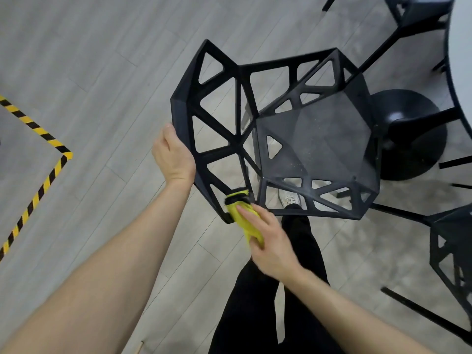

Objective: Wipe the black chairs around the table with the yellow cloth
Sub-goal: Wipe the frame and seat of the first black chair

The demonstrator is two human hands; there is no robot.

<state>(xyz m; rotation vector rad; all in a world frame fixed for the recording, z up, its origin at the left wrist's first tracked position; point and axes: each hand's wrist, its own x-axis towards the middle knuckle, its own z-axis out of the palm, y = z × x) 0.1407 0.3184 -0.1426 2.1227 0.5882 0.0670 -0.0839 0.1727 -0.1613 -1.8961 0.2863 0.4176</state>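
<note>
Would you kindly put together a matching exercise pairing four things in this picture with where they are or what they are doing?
Things:
1. left hand
2. right hand
3. yellow cloth
4. striped tape

States or places:
A. stuck to the floor at the left
B. pressed against the chair's lower corner
C. holds the outer edge of the chair back
D. grips the cloth

Pairs: 1-C, 2-D, 3-B, 4-A. The black chair in question is the one nearest the person.
</note>
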